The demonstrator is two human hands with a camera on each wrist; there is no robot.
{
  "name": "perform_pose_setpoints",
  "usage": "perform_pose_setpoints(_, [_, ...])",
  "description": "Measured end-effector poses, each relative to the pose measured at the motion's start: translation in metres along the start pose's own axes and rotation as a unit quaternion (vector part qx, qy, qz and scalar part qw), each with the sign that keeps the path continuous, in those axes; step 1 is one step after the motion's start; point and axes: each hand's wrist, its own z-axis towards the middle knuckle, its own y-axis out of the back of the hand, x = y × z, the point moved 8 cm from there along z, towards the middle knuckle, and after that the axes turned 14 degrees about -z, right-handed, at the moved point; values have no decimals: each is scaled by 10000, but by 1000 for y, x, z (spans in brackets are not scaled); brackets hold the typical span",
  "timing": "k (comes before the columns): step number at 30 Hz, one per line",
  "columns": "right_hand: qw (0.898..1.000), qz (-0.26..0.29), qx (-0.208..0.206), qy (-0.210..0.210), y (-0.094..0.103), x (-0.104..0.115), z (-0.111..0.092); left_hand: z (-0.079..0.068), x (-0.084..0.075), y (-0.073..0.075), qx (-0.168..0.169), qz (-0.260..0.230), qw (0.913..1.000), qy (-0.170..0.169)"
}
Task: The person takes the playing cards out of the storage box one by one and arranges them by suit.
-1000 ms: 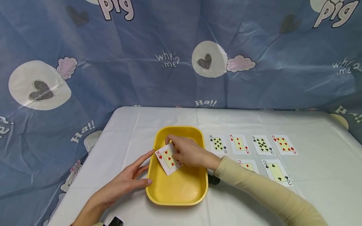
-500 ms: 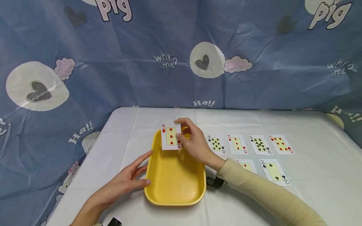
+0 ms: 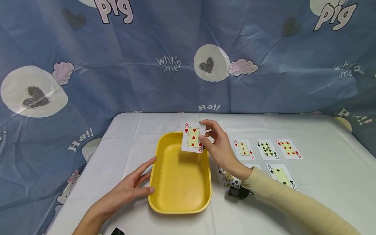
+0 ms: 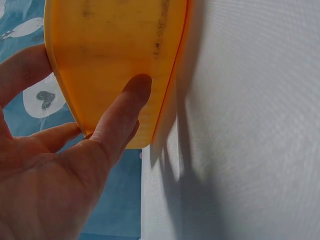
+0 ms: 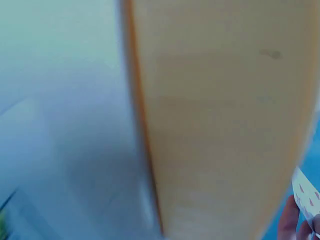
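Observation:
A three of hearts playing card (image 3: 193, 137) is raised over the far right rim of the yellow plastic tray (image 3: 180, 209). My right hand (image 3: 220, 145) pinches it by its right edge, face toward the head camera. In the right wrist view the card (image 5: 306, 192) shows only at the lower right corner, in front of the fingertips. My left hand (image 3: 127, 187) rests against the tray's left side, fingers extended and spread. In the left wrist view its thumb (image 4: 122, 110) lies on the tray's outer wall (image 4: 110, 45), with fingertips at the rim.
Right of the tray, playing cards lie face up in two rows: a three of diamonds (image 3: 243, 149), a nine of clubs (image 3: 266, 149), a six of hearts (image 3: 288, 148), a two of clubs (image 3: 281, 176) and a king (image 3: 227, 178). The right hand and sleeve (image 3: 279, 189) hide others.
My right hand has lifted the three of hearts out of the tray and carried it rightward, turning it more upright. The left hand stays at the tray's side.

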Motion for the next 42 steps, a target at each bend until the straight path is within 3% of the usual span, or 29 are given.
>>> perform_pose_setpoints(8, [9994,110,-55,-316,44,-13,-9,1,0,1,-78,-45,9999,57])
perform_pose_setpoints(18, [9977,-289,-150,-590,102,-29,-26,-1,1,2,60,-47,10000,-5])
perform_pose_setpoints(29, [9891,-1051,75,-1033,175,-54,-56,-1,2,1,134,-58,9999,-36])
perform_pose_setpoints(36, [9730,-1878,504,-1243,222,-79,-80,-1,1,0,154,-26,9999,-54])
perform_pose_setpoints(42, [9391,-2995,964,-1381,259,-95,-101,1,1,1,9,-47,10000,50])
